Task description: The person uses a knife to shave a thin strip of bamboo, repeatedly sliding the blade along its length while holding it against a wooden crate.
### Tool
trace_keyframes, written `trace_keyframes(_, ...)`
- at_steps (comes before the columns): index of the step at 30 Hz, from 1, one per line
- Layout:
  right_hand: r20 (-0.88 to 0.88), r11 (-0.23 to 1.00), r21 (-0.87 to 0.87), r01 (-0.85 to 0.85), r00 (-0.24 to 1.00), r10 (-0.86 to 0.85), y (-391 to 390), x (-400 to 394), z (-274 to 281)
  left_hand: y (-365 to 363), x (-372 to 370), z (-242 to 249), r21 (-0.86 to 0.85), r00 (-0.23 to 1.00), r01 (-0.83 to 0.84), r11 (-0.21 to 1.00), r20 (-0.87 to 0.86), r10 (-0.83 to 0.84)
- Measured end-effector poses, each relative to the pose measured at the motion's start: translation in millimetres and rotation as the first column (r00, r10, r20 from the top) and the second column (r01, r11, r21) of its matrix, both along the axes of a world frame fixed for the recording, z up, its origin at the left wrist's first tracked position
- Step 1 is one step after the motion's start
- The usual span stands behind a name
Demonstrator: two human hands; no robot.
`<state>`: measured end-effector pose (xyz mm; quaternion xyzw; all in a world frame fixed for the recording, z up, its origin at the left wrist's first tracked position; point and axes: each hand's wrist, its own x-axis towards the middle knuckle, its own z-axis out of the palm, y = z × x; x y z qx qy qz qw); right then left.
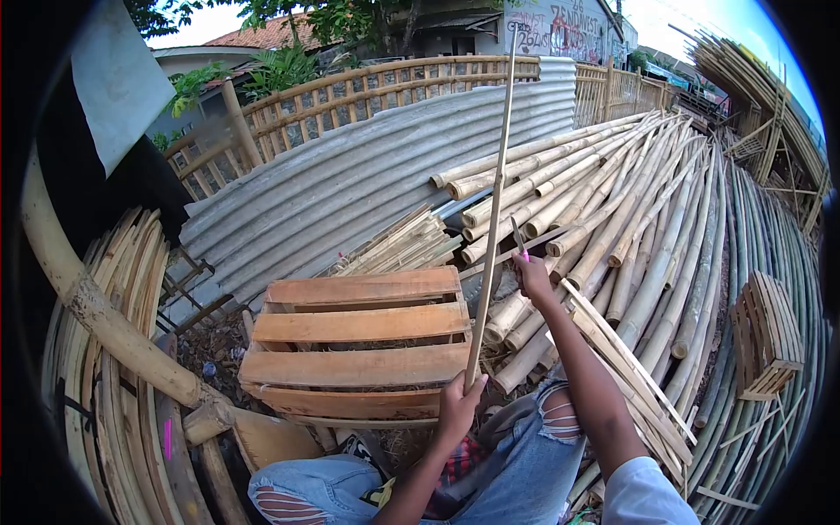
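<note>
Wooden crates (363,324) number two; left fingers (454,398) grip one strip (498,192), right fingers (528,269) grip one knife (517,234).

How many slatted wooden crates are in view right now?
2: a near crate just beyond the left hand, and a second crate at far right on greenish bamboo poles. Others may be hidden.

The right hand (532,278) mostly hides the knife handle (525,257); the left hand (458,409) covers the lower end of the bamboo strip (496,201). The sleeve (646,494) below them is cut off.
</note>
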<state>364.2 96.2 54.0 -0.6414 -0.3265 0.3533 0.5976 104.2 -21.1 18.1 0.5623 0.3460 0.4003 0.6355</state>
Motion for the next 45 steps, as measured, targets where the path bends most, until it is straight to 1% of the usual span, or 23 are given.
trace_keyframes(1,0.087,0.999,0.0,0.033,0.996,-0.033,1,0,-7,-4,-8,9,0.044,0.998,-0.036,0.998,-0.047,0.038)
trace_keyframes(2,0.082,1.0,-0.008,0.025,0.996,-0.025,2,1,-13,-7,-17,11,0.037,0.998,-0.044,0.998,-0.053,0.046)
trace_keyframes(4,0.113,0.999,-0.037,0.009,0.994,-0.005,3,-5,-19,-11,-34,10,-0.155,0.999,-0.032,0.987,0.011,0.034)
trace_keyframes(6,0.148,0.999,-0.045,-0.025,0.989,0.032,2,-17,-26,-16,-47,5,-0.197,0.999,-0.021,0.98,0.029,0.027)
trace_keyframes(8,0.467,0.98,-0.153,-0.125,0.865,0.183,4,-26,-27,-16,-58,9,-0.489,0.982,0.099,0.866,0.189,-0.005)
trace_keyframes(9,0.619,0.987,-0.022,-0.158,0.773,0.138,6,-28,-44,-16,-62,7,-0.514,0.97,0.139,0.847,0.244,-0.012)
trace_keyframes(10,0.574,0.975,-0.089,-0.204,0.789,0.218,3,-34,-41,-16,-65,3,-0.517,0.969,0.153,0.842,0.248,-0.024)
trace_keyframes(12,0.271,0.966,-0.127,-0.223,0.93,0.25,2,-46,-36,-16,-71,-6,-0.606,0.94,0.224,0.763,0.342,-0.004)
trace_keyframes(16,0.282,0.952,-0.033,-0.303,0.911,0.3,12,-40,-42,-19,-79,-16,-0.646,0.943,0.223,0.73,0.333,0.007)
trace_keyframes(18,0.06,0.925,-0.113,-0.363,0.927,0.371,6,-38,-31,-18,-82,-22,-0.643,0.942,0.23,0.731,0.337,0.0)
trace_keyframes(21,0.162,0.919,-0.26,-0.297,0.925,0.345,4,-36,-29,-20,-84,-26,-0.649,0.948,0.221,0.728,0.318,-0.004)
trace_keyframes(22,0.167,0.92,-0.26,-0.291,0.925,0.34,7,-31,-36,-20,-84,-27,-0.657,0.956,0.203,0.726,0.292,-0.003)
trace_keyframes(25,0.175,0.95,-0.075,-0.303,0.934,0.312,4,-29,-48,-23,-83,-32,-0.663,0.956,0.204,0.72,0.293,-0.002)
trace_keyframes(26,0.181,0.95,-0.08,-0.301,0.933,0.311,4,-27,-45,-24,-83,-34,-0.663,0.954,0.211,0.718,0.3,-0.003)
trace_keyframes(28,0.264,0.879,-0.39,-0.274,0.881,0.392,1,-35,-24,-25,-82,-36,-0.664,0.958,0.196,0.721,0.286,0.003)
trace_keyframes(29,0.438,0.885,-0.422,-0.199,0.81,0.391,3,-31,-33,-24,-83,-36,-0.663,0.957,0.204,0.72,0.291,-0.004)
trace_keyframes(33,0.526,0.874,-0.446,-0.193,0.734,0.431,4,-30,-40,-17,-95,-28,-0.683,0.979,0.152,0.715,0.205,-0.012)
trace_keyframes(36,0.472,0.888,-0.397,-0.231,0.779,0.413,6,-31,-39,-10,-111,-2,-0.682,0.989,0.116,0.722,0.145,-0.022)
trace_keyframes(38,0.494,0.898,-0.37,-0.237,0.768,0.407,6,-31,-39,-11,-122,21,-0.723,0.982,0.173,0.668,0.182,-0.058)
trace_keyframes(39,0.516,0.907,-0.344,-0.243,0.758,0.399,7,-32,-40,-11,-130,26,-0.758,0.956,0.266,0.595,0.286,-0.063)
trace_keyframes(40,0.508,0.904,-0.343,-0.254,0.76,0.406,6,-34,-36,-11,-135,36,-0.762,0.959,0.253,0.596,0.277,-0.054)
trace_keyframes(42,0.455,0.868,-0.432,-0.242,0.773,0.442,6,-36,-26,-7,-142,56,-0.789,0.939,0.333,0.517,0.329,-0.102)
trace_keyframes(45,0.419,0.866,-0.41,-0.286,0.785,0.457,7,-41,-30,8,-144,75,-0.786,0.939,0.342,0.515,0.312,-0.147)
